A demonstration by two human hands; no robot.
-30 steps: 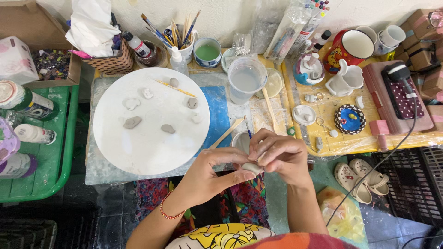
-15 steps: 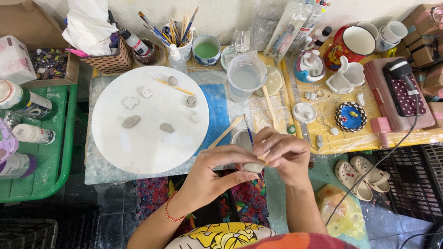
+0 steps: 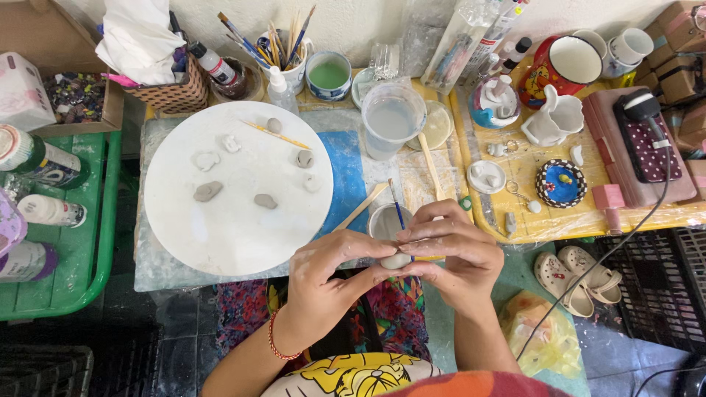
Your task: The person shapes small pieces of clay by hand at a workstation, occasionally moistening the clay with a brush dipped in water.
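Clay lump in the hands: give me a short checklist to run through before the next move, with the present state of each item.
1. Clay lump held by both hands: ok, left hand and right hand pinch it together.
2. Lump clear of the table: ok, it is held just off the near edge.
3. Free room on the white round board: ok, its near half is bare.
4. Small clay pieces on the board kept apart: ok.
5. Water cup upright: ok.
6. Lump's surface finish: cannot tell, fingers cover most of it.

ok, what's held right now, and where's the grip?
A small pale clay lump, pinched between the fingertips of both the left hand and right hand, gripped at its sides and top.
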